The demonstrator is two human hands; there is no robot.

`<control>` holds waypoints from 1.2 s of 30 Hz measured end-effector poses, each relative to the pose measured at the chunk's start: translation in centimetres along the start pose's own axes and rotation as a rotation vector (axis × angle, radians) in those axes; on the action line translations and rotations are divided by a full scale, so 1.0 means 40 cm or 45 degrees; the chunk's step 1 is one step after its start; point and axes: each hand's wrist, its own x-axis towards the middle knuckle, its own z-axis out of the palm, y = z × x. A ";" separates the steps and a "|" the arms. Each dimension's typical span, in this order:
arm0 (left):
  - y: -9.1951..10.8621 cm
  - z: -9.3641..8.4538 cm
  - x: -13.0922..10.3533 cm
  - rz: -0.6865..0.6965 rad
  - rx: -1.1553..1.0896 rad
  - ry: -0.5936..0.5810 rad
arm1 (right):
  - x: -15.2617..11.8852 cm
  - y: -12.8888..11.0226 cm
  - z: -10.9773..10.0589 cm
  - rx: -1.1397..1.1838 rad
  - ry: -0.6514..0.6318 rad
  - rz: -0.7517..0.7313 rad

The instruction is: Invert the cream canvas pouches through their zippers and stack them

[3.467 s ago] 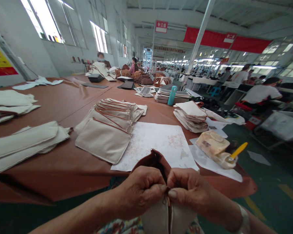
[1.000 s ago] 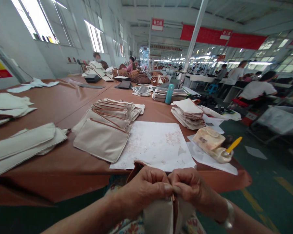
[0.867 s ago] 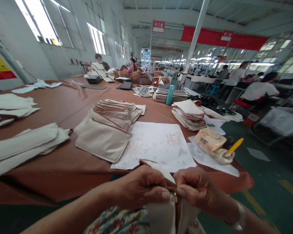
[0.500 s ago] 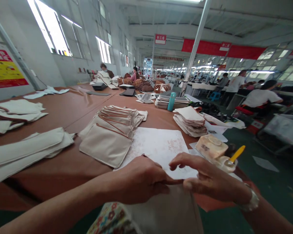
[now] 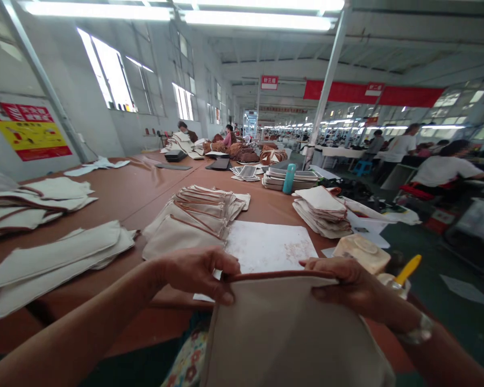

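A beige fabric panel (image 5: 290,328) with a brown top edge hangs upright in front of me, at the table's near edge. My left hand (image 5: 204,274) pinches its upper left corner between thumb and fingers. Near the upper right corner, my right hand (image 5: 347,282) grips the same brown edge. Behind the panel lies a white board (image 5: 266,242) with brownish smudges. A fanned row of beige pieces with brown edging (image 5: 189,220) is just beyond my left hand.
Beige pieces (image 5: 64,258) lie at the left. To the right are another stack (image 5: 322,209), a cream container (image 5: 361,252) and a yellow-handled tool (image 5: 408,270). A teal bottle (image 5: 289,179) stands farther back. People sit and stand in the background.
My hands have moved apart along the brown edge, and the panel is now raised and spread between them. My right hand has closed on it. The view has tilted upward.
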 end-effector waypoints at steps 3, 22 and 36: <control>0.065 0.063 0.025 0.062 0.218 -0.069 | 0.021 -0.026 0.003 -0.277 0.057 0.007; -0.056 0.162 0.089 -0.203 -0.330 0.046 | -0.007 0.022 0.130 0.401 -0.024 0.125; -0.028 0.249 0.131 -0.227 -0.551 0.161 | -0.029 -0.008 0.152 0.506 0.085 0.260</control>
